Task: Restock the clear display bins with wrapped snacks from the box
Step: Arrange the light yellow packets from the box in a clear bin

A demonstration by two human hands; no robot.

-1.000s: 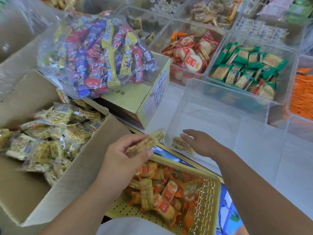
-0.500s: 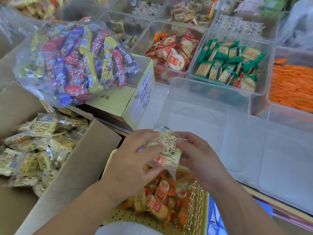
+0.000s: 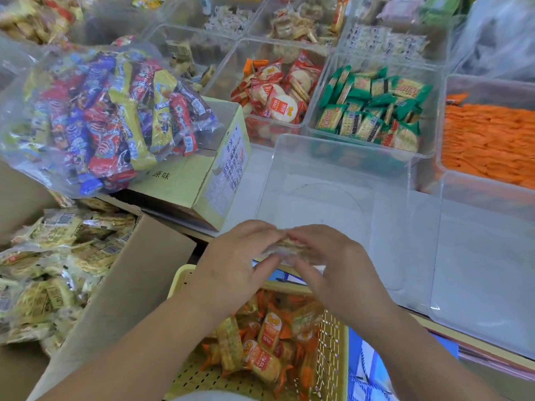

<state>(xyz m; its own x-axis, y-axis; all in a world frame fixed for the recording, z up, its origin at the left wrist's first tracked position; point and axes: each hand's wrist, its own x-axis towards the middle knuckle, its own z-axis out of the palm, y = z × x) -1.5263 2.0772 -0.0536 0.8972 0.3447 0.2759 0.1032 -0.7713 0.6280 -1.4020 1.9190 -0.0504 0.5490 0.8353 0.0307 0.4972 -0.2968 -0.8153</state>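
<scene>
My left hand [image 3: 237, 264] and my right hand [image 3: 333, 270] meet over the near wall of a clear bin [image 3: 333, 157] and pinch one wrapped snack [image 3: 291, 246] between their fingertips. The snack is pale yellow in clear wrap and mostly hidden by the fingers. The bin in front of the hands holds nothing that I can see. An open cardboard box [image 3: 139, 285] at the left is full of the same pale yellow wrapped snacks [image 3: 52, 264].
A yellow perforated basket [image 3: 335, 357] with orange wrapped snacks sits below my hands. A clear bag of colourful bars [image 3: 110, 120] lies on a yellow carton [image 3: 202, 175]. Behind stand bins with red-white crackers [image 3: 278, 96], green packets [image 3: 373, 108] and orange packets [image 3: 489, 140].
One second ago my left hand alone held the snack while my right reached into the bin. Both hands then came together on the snack and now hold it flatter, at the bin's near wall.
</scene>
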